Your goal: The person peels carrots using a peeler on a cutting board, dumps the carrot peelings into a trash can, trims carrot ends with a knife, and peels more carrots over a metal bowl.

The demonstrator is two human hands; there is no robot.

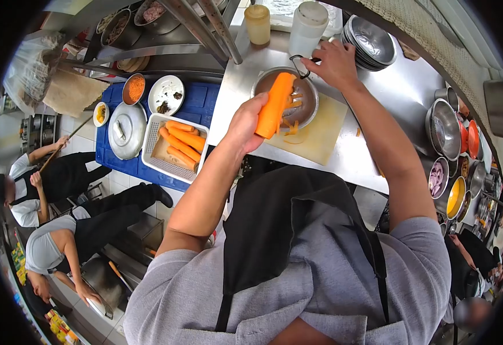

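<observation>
At the bowl (312,108), hands (244,122) clasp carrot (275,106), pinch peeler (304,75).

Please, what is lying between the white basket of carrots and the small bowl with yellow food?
In the head view, a round metal lid lies between the white basket and the small bowl.

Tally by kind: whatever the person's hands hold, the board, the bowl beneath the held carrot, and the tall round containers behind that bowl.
Carrot, in the left hand: 1
Peeler, in the right hand: 1
Cutting board: 1
Metal bowl: 1
Tall round containers: 2
Total: 6
</observation>
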